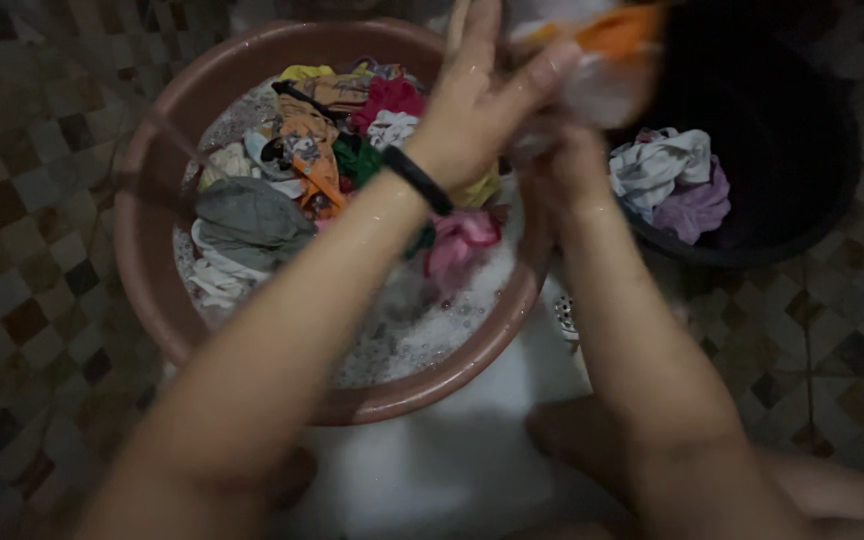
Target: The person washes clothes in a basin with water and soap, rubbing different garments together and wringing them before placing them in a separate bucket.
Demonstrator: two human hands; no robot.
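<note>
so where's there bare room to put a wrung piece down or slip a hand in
Free: the suds at the brown basin's near rim, and the black tub's dark far side beyond its white and lilac clothes. Crowded: the basin's heap of clothes, and above it, where both hands grip the cloth.

A small white and orange cloth (602, 55) was held up near the top of the view, bunched and wet, blurred, between the rim of a brown basin (147, 290) and a black tub (802, 200). The left hand (477, 105), with a black band at the wrist, pinched its upper part with fingers and thumb, while the right hand (567, 165) closed around its lower part just beneath. Both hands were wet and pressed close together on the cloth.
</note>
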